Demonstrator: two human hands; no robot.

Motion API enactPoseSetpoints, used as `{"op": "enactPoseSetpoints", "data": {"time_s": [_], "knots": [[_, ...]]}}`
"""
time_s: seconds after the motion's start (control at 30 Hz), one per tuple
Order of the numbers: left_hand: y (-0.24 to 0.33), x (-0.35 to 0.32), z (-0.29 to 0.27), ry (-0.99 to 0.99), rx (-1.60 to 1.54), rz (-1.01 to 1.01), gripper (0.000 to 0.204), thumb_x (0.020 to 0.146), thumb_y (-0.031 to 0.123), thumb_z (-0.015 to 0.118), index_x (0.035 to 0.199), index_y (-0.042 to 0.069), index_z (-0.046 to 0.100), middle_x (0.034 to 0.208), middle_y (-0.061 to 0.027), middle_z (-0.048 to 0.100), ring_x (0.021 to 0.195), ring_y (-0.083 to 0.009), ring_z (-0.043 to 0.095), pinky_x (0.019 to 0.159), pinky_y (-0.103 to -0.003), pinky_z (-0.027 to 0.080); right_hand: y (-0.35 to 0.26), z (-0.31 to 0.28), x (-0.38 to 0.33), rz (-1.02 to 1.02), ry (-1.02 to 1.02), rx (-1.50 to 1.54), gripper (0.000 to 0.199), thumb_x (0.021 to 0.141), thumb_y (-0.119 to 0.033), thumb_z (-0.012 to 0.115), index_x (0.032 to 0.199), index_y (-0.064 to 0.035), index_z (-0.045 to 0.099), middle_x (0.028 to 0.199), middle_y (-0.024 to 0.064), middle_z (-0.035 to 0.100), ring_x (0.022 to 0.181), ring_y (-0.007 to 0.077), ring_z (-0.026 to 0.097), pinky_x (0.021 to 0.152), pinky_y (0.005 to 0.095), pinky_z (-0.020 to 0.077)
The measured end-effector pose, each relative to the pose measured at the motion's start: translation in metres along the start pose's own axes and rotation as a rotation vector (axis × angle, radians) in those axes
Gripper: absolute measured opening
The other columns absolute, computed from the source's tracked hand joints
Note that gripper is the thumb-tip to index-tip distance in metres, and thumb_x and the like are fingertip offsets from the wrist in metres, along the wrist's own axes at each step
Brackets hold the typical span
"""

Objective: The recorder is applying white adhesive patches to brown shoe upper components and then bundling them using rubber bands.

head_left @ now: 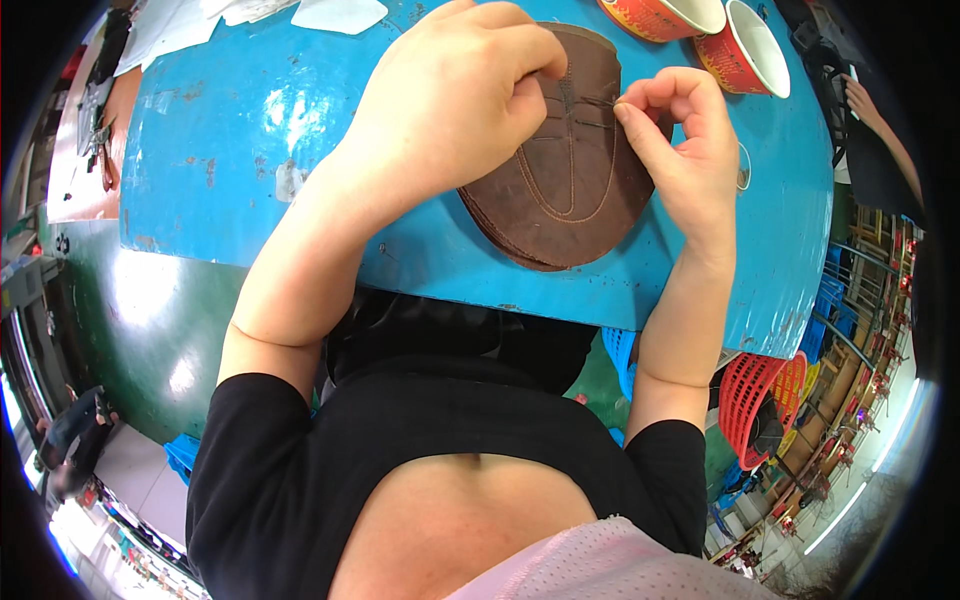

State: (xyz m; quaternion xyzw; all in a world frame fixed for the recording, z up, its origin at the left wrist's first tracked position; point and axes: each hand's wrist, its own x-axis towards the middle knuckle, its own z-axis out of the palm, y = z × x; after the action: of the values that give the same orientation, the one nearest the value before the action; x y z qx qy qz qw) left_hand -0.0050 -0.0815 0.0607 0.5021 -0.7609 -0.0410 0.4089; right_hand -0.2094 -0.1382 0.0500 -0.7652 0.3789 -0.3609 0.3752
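Note:
A brown leather shoe-upper piece (565,195) with stitched seams lies on the blue table (230,150), its rounded end toward me. My left hand (455,95) rests on top of it, fingers curled and pinching at the leather near the middle seam. My right hand (680,135) is at the piece's right edge, thumb and forefinger pinched together on something thin, likely a needle or thread, too small to tell. Both forearms reach up from the lower edge.
Two red paper bowls with white insides (745,45) stand at the far right of the table. White paper sheets (335,14) lie at the far edge. Red and blue plastic baskets (760,400) sit below the table at right. Another person's arm (875,120) shows at far right.

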Motion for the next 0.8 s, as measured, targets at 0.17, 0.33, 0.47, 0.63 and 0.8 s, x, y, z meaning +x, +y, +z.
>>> {"op": "enactPoseSetpoints", "data": {"time_s": [0.17, 0.33, 0.47, 0.63, 0.8], "knots": [[0.010, -0.002, -0.002, -0.149, 0.037, -0.036, 0.009, 0.067, 0.000, 0.057, 0.073, 0.006, 0.058, 0.080, -0.0033, 0.061, 0.073, -0.0241, 0.055, 0.066, -0.035, 0.047, -0.001, -0.002, -0.003, 0.002, -0.024, -0.020, 0.021, 0.078, -0.002, 0.067, 0.092, -0.0050, 0.052, 0.079, 0.0011, 0.063, 0.072, 0.0074, 0.059, 0.063, 0.0213, 0.0464], [0.008, -0.010, 0.002, -0.159, 0.021, -0.024, 0.008, 0.065, 0.000, 0.057, 0.071, 0.006, 0.056, 0.081, -0.0019, 0.062, 0.072, -0.0236, 0.055, 0.065, -0.034, 0.048, -0.001, -0.003, -0.002, 0.007, -0.049, -0.056, 0.021, 0.078, -0.002, 0.067, 0.092, -0.0050, 0.051, 0.079, 0.0012, 0.063, 0.074, 0.0077, 0.060, 0.064, 0.0211, 0.0474], [0.010, -0.011, 0.003, -0.181, 0.039, -0.001, 0.008, 0.065, 0.000, 0.057, 0.070, 0.005, 0.057, 0.084, -0.0018, 0.063, 0.072, -0.0233, 0.055, 0.065, -0.034, 0.048, 0.002, -0.005, -0.001, 0.005, -0.066, -0.022, 0.021, 0.079, -0.001, 0.066, 0.093, -0.0048, 0.051, 0.080, 0.0014, 0.063, 0.075, 0.0080, 0.060, 0.065, 0.0213, 0.0478], [0.015, -0.011, 0.007, -0.224, 0.026, 0.066, 0.011, 0.062, -0.001, 0.058, 0.071, 0.005, 0.058, 0.097, -0.0040, 0.064, 0.073, -0.0238, 0.055, 0.066, -0.033, 0.049, 0.001, -0.005, -0.001, -0.023, -0.097, -0.058, 0.021, 0.080, -0.001, 0.066, 0.094, -0.0044, 0.051, 0.082, 0.0016, 0.063, 0.076, 0.0083, 0.060, 0.066, 0.0216, 0.0483], [0.015, -0.014, 0.012, -0.240, 0.072, 0.119, 0.015, 0.061, 0.001, 0.062, 0.074, 0.006, 0.058, 0.102, -0.0049, 0.063, 0.077, -0.0225, 0.055, 0.068, -0.033, 0.048, -0.001, -0.003, -0.001, -0.012, -0.080, -0.100, 0.020, 0.079, -0.002, 0.065, 0.094, -0.0040, 0.052, 0.082, 0.0018, 0.063, 0.075, 0.0086, 0.060, 0.066, 0.0218, 0.0484]]}}
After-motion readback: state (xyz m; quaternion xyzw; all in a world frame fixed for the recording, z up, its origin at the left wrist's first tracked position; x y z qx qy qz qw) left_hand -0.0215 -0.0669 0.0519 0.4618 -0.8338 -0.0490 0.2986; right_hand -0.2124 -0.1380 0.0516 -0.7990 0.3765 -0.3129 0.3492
